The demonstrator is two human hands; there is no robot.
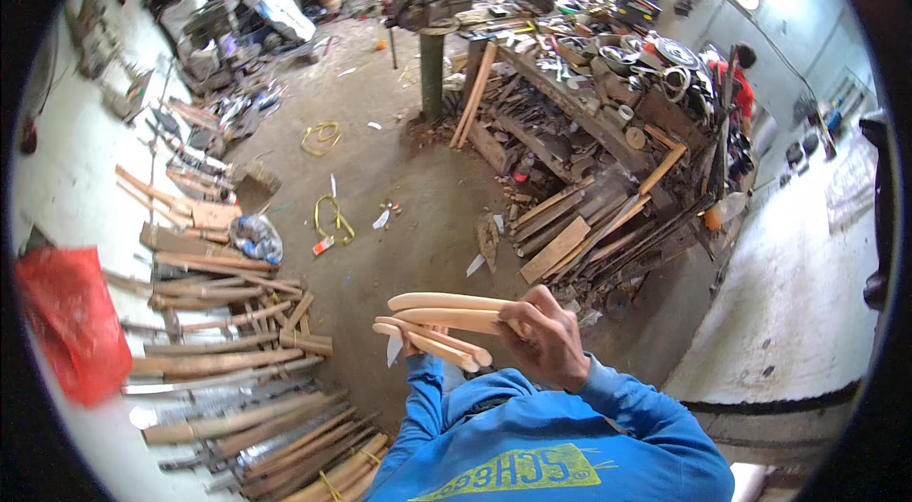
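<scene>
Several smooth, pale, slightly curved wooden pieces with rounded ends are in my hands in front of my chest. My right hand [549, 336] grips the right ends of the two upper wooden pieces [442, 310]. Two lower wooden pieces [439, 348] slant down to the right, their rounded ends showing. My left hand [414, 342] is closed around the pieces from below, near their left ends, and is mostly hidden behind them. A small white pointed thing [393, 349] shows beside the left hand; I cannot make out what it is.
Long wooden pieces and blades [228, 359] lie along the left wall, near a red plastic bag [71, 323]. A green post [432, 75] stands ahead. Scrap wood [594, 227] and cluttered metal parts [636, 60] are piled at right. Yellow straps [331, 220] lie on the floor. People sit farther back.
</scene>
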